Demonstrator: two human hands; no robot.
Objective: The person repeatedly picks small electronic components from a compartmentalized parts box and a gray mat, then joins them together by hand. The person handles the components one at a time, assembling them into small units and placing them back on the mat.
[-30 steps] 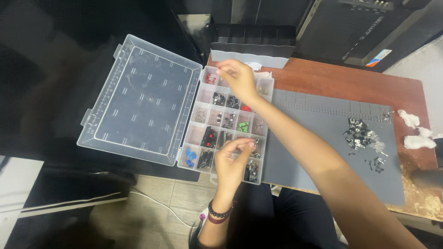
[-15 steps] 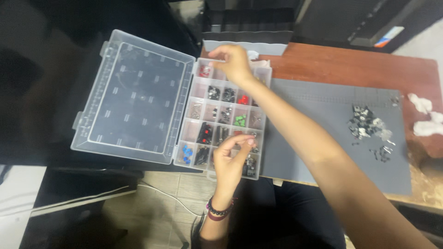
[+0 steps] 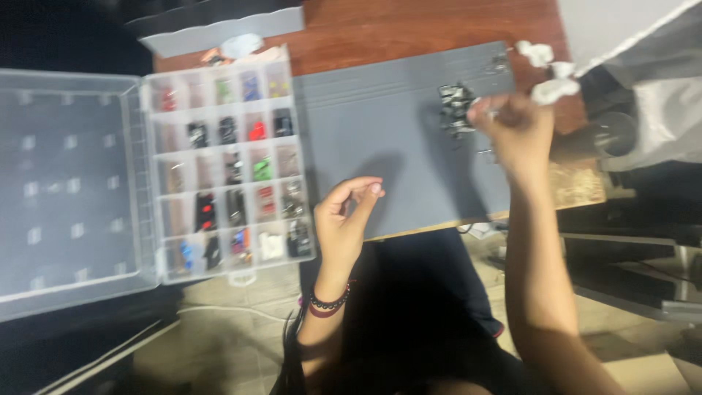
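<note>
Your right hand [image 3: 515,128] is over the far right of the grey mat [image 3: 395,139], fingers bunched at the pile of small dark parts [image 3: 457,110]; motion blur hides whether they grip one, so I cannot tell. Your left hand [image 3: 347,219] hangs at the mat's near edge, thumb and forefinger curled together, apparently with nothing between them. The organiser box [image 3: 227,161] lies open on the counter [image 3: 409,29], lid flat to the left, well apart from the pile. Judgement: most compartments already hold parts, several look bare, and a cluster remains on the mat. White scraps [image 3: 548,69] lie beyond.
</note>
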